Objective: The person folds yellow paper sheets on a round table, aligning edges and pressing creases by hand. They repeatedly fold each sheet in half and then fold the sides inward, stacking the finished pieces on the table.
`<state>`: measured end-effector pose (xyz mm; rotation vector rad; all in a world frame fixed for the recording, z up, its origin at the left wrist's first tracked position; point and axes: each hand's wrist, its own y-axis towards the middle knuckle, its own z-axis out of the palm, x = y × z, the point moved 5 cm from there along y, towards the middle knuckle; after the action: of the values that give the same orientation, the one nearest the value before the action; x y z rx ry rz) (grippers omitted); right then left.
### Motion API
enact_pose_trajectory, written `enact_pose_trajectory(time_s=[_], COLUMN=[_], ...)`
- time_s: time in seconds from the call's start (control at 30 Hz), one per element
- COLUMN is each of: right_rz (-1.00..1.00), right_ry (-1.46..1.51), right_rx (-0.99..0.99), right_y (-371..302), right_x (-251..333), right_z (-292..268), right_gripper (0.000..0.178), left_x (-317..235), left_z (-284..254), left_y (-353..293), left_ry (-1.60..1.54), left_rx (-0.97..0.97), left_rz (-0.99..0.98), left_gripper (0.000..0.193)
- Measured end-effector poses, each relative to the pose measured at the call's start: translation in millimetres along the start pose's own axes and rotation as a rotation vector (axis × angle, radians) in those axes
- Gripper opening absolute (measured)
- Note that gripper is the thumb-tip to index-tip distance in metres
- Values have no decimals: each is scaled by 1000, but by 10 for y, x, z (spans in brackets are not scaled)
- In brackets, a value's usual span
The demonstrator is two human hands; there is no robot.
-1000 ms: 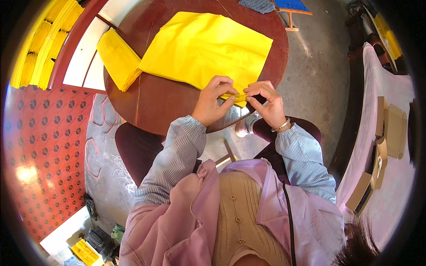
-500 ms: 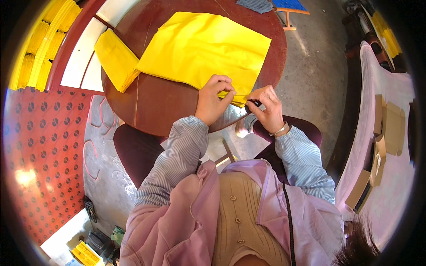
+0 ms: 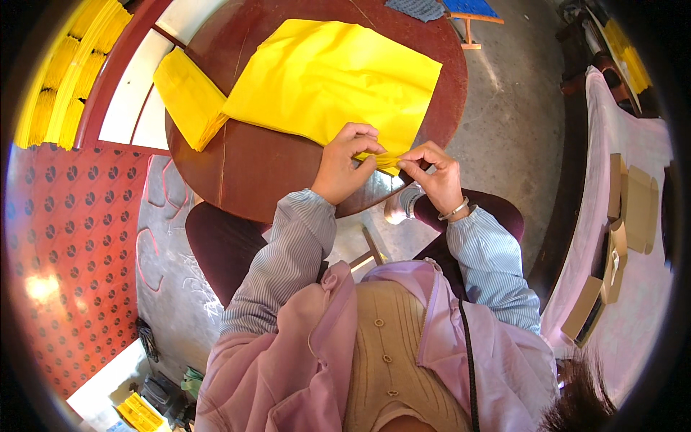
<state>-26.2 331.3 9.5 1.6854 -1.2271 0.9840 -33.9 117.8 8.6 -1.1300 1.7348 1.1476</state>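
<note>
- A right hand (image 3: 437, 178) pinched the near corner of a yellow cloth (image 3: 338, 79) between thumb and forefinger.
- The left hand (image 3: 344, 167) met the same edge, its fingers curled with a narrow gap between thumb and forefinger; whether they gripped the cloth could not be told.
- The handling looked unfinished: the near edge was gathered at the fingers, while the broad remainder lay spread, untouched by either hand.
- The cloth covered much of a round, dark red table (image 3: 252, 169), its worked corner at the rim nearest the person.
- Just beside it, to the left, sat a folded yellow stack (image 3: 187, 97), neatly layered and apparently finished.
- To the right, open cardboard boxes (image 3: 639, 209) rested on a pink sheet (image 3: 637, 317); the nearest had a dark interior, its contents unclear.
- At far left, yellow bundles (image 3: 72, 72) stood piled in rows, outside any visible container.
</note>
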Motion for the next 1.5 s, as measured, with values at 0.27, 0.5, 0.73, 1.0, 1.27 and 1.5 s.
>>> enact_pose_trajectory(time_s=[0.27,0.5,0.73,1.0,1.27,1.5], right_rz=[-24,-30,-178,-45,-35,-68], right_ry=[7,62,-43,63,64,96], right_rx=[-38,-84,-83,-101,-123,-142], right_y=[0,-51,-88,-52,-62,-99], right_x=[5,-10,112,13,-24,7], right_z=[14,36,42,65,78,82], right_gripper=[15,21,13,10,10,12], left_x=[16,40,78,77,63,129], left_z=[-1,9,0,-30,-20,4], left_y=[7,16,25,25,10,37], left_ry=[3,22,3,-38,1,-35], left_rx=[17,-46,-40,14,25,-49], left_rz=[-18,-51,-109,-31,-14,-70], left_gripper=[15,12,11,14,15,13])
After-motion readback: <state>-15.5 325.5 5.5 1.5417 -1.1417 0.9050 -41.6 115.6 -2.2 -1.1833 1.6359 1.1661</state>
